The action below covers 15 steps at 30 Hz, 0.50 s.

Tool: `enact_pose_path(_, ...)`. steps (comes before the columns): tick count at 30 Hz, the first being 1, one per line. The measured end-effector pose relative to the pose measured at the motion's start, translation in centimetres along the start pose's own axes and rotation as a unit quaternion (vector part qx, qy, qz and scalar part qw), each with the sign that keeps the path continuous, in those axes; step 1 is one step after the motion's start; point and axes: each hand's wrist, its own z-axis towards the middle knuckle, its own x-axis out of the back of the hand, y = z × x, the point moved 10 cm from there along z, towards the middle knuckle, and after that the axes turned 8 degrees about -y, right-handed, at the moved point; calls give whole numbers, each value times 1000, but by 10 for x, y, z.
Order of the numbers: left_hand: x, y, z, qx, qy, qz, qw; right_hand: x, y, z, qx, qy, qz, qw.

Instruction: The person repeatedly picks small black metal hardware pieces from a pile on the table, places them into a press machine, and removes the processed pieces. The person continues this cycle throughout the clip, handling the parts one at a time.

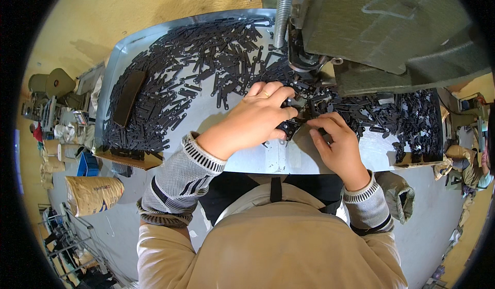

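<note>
The left hand [259, 115] is curving over the dark fixture [292, 128], near side of the machine [381, 41]; the right hand [339, 142] is bending its fingers just right. Whether they are pinching anything, I cannot tell. Black strips [206, 49] are covering the tray's far left.

Tan sack [95, 195] near blue bin [88, 165], metal rack [78, 241], yellow wall [149, 2]

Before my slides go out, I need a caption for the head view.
Left hand and right hand at a green machine, amid heaped black strips.
</note>
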Motion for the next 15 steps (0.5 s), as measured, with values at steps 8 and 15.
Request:
enact_pose_path(8,-12,20,9,-74,-38,110,990,28,15,-12,-47,35,4,998)
enact_pose_path(15,-16,33,-1,-140,26,192,971,20,34,52,24,3,-137,990)
